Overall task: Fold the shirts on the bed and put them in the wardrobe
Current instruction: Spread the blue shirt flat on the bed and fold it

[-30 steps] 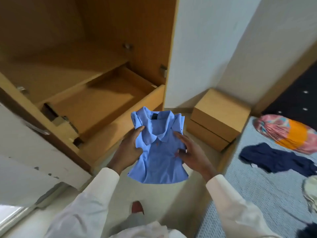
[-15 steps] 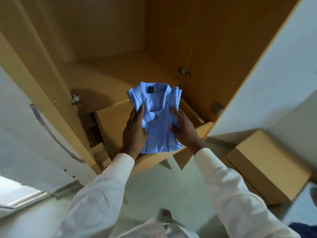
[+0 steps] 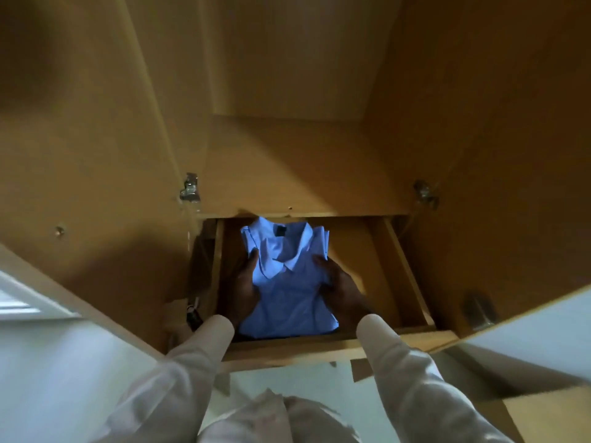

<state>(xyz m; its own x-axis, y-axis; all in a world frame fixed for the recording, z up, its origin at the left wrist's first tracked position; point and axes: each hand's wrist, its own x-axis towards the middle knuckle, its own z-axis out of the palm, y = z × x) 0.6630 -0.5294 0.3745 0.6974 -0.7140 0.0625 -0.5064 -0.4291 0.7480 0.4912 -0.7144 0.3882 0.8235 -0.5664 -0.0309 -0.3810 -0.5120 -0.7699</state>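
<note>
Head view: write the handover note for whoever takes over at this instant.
Left hand: grips the left edge of the folded blue shirt, thumb on top.
Right hand: grips the shirt's right edge the same way.
Shirt: folded, collar away from the person, down inside the open drawer of the wardrobe. Whether it rests on the drawer bottom cannot be told.
Done: this shirt is folded and brought into the drawer.
Left: let go and draw both hands out. The bed is out of view, so other shirts cannot be counted from here.
</note>
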